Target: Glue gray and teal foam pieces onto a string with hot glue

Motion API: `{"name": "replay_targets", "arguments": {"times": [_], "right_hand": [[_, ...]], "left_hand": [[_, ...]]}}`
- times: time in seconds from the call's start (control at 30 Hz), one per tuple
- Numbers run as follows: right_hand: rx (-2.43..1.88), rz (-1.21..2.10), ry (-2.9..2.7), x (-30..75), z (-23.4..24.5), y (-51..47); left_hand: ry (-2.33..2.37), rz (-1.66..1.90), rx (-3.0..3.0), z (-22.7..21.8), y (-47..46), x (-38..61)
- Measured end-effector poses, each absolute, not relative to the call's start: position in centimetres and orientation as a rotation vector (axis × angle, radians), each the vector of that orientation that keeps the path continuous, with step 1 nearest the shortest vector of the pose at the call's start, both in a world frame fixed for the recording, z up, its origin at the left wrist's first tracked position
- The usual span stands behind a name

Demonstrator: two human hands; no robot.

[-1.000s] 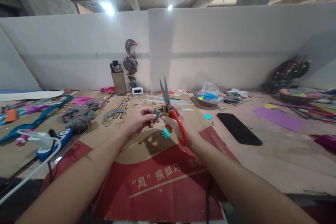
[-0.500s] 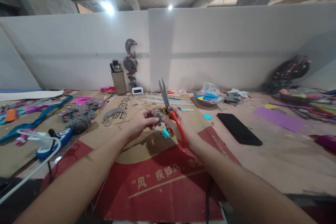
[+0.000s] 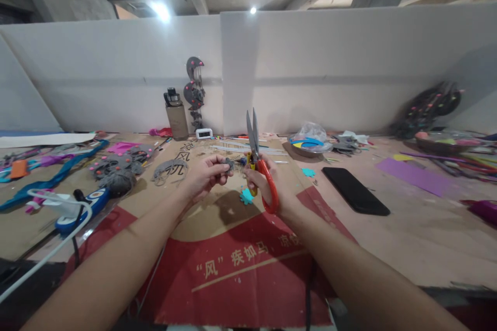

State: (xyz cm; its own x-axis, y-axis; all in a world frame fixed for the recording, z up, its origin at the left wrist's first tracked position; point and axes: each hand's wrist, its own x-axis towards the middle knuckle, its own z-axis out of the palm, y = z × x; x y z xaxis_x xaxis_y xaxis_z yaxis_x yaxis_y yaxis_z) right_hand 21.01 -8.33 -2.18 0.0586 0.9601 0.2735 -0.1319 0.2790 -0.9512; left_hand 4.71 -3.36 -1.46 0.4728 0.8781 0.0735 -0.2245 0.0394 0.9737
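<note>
Two bare hands work over a sheet of cardboard [image 3: 248, 295] on a counter [image 3: 419, 253]. The left grip [image 3: 205, 178] is pinched, thumb against fingers, on a small gray scrap [image 3: 229, 165], its exact shape too small to tell. Just right of it and apart, the right grip [image 3: 265, 181] is closed around red-handled scissors [image 3: 252, 134], blades pointing up and slightly parted, and a yellow tool [image 3: 253, 189], partly hidden. A teal cutout [image 3: 246, 196] lies below, between both grips. Gray thread [image 3: 167, 170] lies left of the left grip; a phone [image 3: 355, 190], right of the right.
</note>
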Motion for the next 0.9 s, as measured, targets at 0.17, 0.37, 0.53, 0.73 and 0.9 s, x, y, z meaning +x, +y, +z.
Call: {"name": "replay_targets", "arguments": {"times": [0.17, 0.37, 0.53, 0.73, 0.9], "right_hand": [[-0.926, 1.007, -1.217, 21.0, -2.5, -8.2], [-0.985, 0.995, -1.266, 21.0, -2.9, -8.1], [-0.994, 0.989, -1.305, 21.1, -3.0, -8.1], [-0.999, 0.980, -1.303, 20.8, -2.6, -8.3], [-1.001, 1.005, -1.301, 20.8, -1.9, -8.8]], "left_hand": [[0.661, 0.904, 1.329, -1.8, -3.5, 4.9], [0.670, 0.864, 1.414, -2.3, -3.6, 5.1], [0.633, 0.833, 1.494, -2.5, -3.8, 5.1], [0.608, 0.807, 1.409, -2.4, -3.7, 5.2], [0.617, 0.808, 1.328, -2.3, -3.7, 5.3]]}}
